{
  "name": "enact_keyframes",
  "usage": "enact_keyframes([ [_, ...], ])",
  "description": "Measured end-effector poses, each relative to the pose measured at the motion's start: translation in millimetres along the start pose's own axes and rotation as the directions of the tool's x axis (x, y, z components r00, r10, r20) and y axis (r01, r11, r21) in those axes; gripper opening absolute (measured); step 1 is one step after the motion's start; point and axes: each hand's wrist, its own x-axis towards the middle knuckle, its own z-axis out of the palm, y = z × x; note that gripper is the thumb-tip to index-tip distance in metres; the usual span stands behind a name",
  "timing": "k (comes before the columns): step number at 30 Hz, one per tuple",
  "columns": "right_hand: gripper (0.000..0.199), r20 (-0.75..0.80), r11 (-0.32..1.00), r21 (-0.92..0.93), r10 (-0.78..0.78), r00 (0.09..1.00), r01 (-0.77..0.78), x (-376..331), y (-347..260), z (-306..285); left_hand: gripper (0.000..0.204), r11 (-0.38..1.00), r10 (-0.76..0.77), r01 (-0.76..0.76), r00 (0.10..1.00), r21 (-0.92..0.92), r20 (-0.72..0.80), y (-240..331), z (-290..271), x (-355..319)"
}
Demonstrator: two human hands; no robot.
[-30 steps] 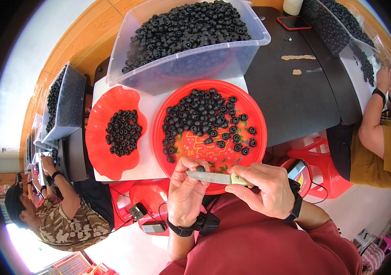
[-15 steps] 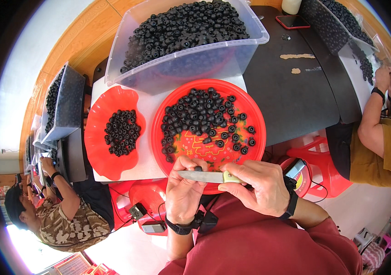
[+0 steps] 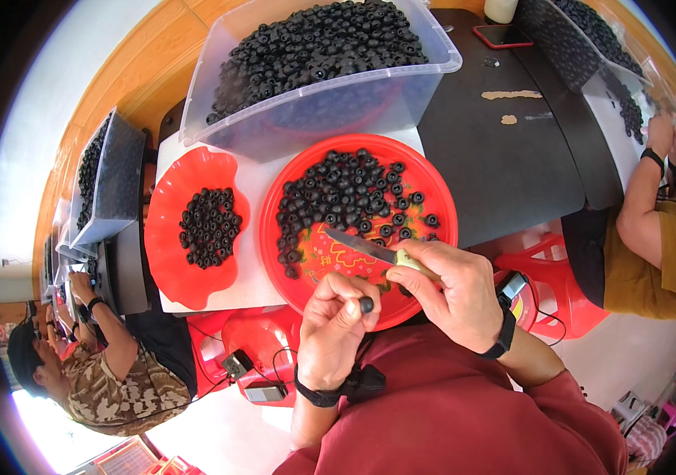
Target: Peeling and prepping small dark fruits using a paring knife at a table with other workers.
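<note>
Pinching a black bead (image 3: 366,305) over the near side of the red tray (image 3: 448,207), the left hand (image 3: 330,336) is closing narrowly; the right hand (image 3: 461,297) is gripping a knife (image 3: 368,247), sensibly angling it clear.

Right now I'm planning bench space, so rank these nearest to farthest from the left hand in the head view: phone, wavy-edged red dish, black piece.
1. Black piece: held in the left hand.
2. Wavy-edged red dish: ahead, left.
3. Phone: far ahead, right.
</note>
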Motion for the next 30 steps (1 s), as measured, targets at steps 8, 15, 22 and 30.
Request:
enact_keyframes([
  [8, 0.025, 0.156, 0.943, 0.3, 0.096, 0.983, -0.14, -2, -4, -8, 0.011, 0.998, -0.013, 0.012, 1.0, -0.061, -0.008, 1, -6, 4],
  [15, 0.028, 0.342, 0.894, 0.358, 0.144, 0.929, -0.27, 5, -16, -6, 0.016, 0.999, 0.03, -0.029, 0.998, 0.015, -0.053, 2, -2, 2],
  [22, 0.026, 0.312, 0.809, 0.492, 0.182, 0.933, -0.322, -6, -7, 1, 0.018, 0.999, 0.0, 0.004, 0.997, 0.047, -0.074, -2, 10, -3],
  [30, 0.028, 0.369, 0.838, 0.418, 0.196, 0.908, -0.351, -4, -16, -4, 0.013, 0.987, 0.055, -0.035, 0.991, 0.158, -0.125, 18, 15, -9],
])
